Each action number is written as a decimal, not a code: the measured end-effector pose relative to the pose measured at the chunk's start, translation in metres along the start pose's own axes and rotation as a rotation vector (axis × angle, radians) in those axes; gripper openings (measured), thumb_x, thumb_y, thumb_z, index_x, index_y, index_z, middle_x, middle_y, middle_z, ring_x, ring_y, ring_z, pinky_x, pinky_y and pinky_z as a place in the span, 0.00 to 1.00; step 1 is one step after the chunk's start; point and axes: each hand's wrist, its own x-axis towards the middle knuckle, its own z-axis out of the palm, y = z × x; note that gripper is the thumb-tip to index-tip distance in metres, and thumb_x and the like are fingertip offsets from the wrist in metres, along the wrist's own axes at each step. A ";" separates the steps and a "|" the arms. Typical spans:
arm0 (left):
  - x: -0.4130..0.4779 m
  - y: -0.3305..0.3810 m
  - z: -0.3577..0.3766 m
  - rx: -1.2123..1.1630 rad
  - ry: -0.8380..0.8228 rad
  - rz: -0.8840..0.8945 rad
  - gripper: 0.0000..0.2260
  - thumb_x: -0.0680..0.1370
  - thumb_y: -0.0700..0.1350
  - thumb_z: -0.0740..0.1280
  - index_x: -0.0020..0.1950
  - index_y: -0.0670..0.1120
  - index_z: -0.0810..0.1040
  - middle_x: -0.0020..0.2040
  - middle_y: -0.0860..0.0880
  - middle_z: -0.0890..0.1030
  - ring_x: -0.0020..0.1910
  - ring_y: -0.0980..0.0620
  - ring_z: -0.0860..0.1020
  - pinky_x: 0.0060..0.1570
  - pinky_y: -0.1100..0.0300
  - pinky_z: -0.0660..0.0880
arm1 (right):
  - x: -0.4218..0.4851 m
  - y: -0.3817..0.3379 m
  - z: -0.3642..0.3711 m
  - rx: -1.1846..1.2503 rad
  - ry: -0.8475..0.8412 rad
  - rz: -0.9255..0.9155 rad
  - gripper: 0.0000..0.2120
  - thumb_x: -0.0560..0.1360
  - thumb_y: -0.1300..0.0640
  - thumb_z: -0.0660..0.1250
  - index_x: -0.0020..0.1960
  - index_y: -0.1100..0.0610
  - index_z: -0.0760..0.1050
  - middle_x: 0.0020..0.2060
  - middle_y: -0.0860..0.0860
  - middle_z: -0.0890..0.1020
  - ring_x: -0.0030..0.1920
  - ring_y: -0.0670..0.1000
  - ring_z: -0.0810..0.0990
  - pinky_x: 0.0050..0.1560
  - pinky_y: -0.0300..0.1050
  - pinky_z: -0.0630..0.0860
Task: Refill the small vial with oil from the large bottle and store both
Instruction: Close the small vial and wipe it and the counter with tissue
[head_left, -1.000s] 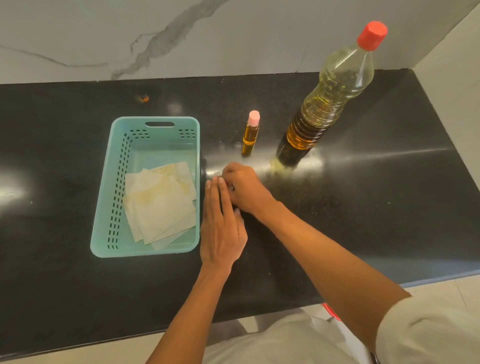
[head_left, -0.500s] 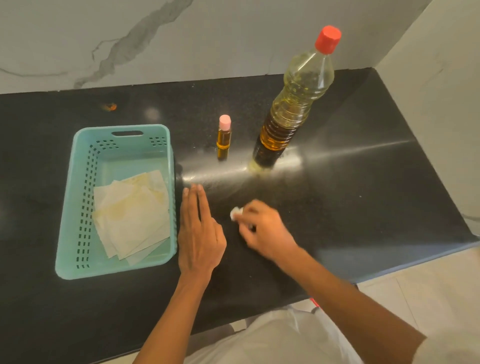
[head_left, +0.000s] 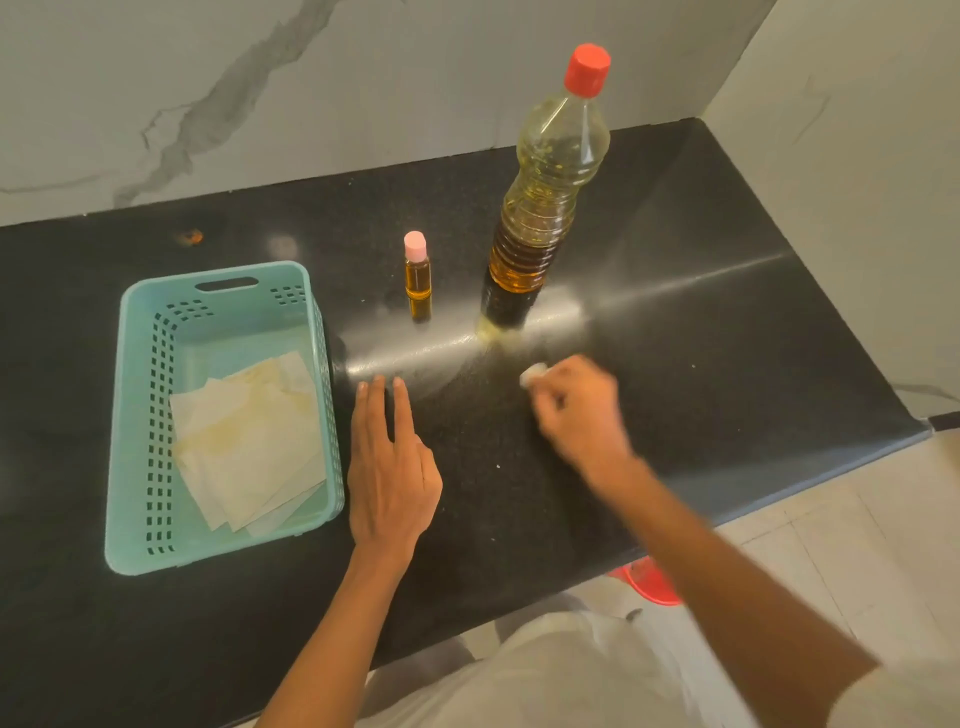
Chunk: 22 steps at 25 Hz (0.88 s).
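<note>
A small vial (head_left: 417, 278) of amber oil with a pink cap stands upright on the black counter. To its right stands the large oil bottle (head_left: 540, 208), red cap on, partly filled. My left hand (head_left: 388, 467) lies flat on the counter beside the basket, fingers straight. My right hand (head_left: 576, 410), blurred, is in front of the bottle and pinches a small white wad (head_left: 534, 374), which rests on the counter surface.
A teal plastic basket (head_left: 124, 415) sits left of my left hand, with several oil-stained paper sheets (head_left: 254, 447) inside. The counter (head_left: 727, 364) ends at a wall on the right. A red object (head_left: 649, 582) shows below the counter edge.
My right hand has moved away from the left hand toward the right, carrying the white wad across the counter. The left hand stays flat. The camera view shifted rightward.
</note>
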 end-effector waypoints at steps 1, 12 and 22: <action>0.000 -0.001 0.001 -0.012 0.006 0.018 0.26 0.81 0.38 0.57 0.80 0.39 0.60 0.79 0.36 0.60 0.80 0.37 0.58 0.76 0.42 0.64 | -0.032 -0.031 0.014 0.055 -0.092 -0.106 0.07 0.72 0.63 0.69 0.47 0.57 0.85 0.37 0.54 0.80 0.38 0.55 0.80 0.42 0.43 0.75; 0.001 -0.002 0.001 -0.018 0.046 0.072 0.24 0.84 0.51 0.53 0.76 0.43 0.69 0.77 0.39 0.66 0.78 0.40 0.65 0.77 0.43 0.60 | 0.070 0.047 -0.022 -0.148 0.018 0.216 0.08 0.74 0.63 0.67 0.38 0.59 0.83 0.36 0.56 0.79 0.40 0.60 0.80 0.41 0.43 0.68; -0.003 0.000 -0.005 -0.192 0.140 0.150 0.21 0.83 0.47 0.55 0.76 0.43 0.70 0.76 0.41 0.69 0.77 0.43 0.67 0.77 0.41 0.62 | -0.017 -0.066 0.013 0.231 -0.271 0.071 0.09 0.76 0.56 0.71 0.55 0.51 0.85 0.44 0.47 0.84 0.42 0.44 0.81 0.48 0.38 0.77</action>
